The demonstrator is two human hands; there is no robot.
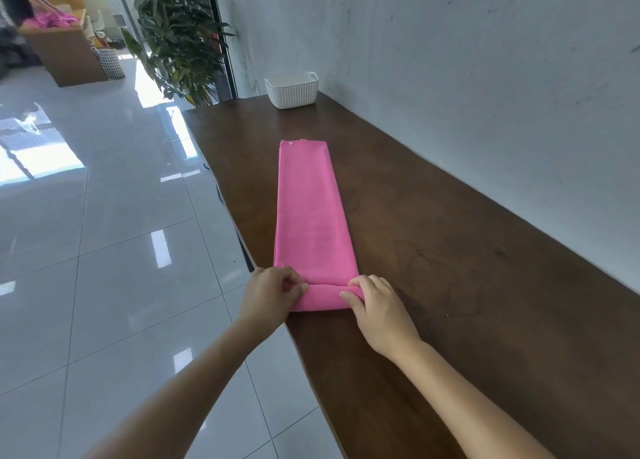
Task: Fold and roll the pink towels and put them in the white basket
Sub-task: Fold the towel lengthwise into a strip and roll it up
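Observation:
A pink towel (310,209) lies folded into a long narrow strip on the dark wooden table (450,251), running away from me. Its near end is turned over into a short roll. My left hand (270,294) pinches the roll's left end at the table's edge. My right hand (377,306) grips the roll's right end, fingers curled over the cloth. The white ribbed basket (292,90) stands at the far end of the table beside the wall, well beyond the towel. I cannot see inside it.
A grey wall (485,78) runs along the table's right side. A glossy tiled floor (104,251) drops off to the left. A leafy potted plant (180,39) stands past the table's far corner. More pink cloth (55,19) lies on a distant counter.

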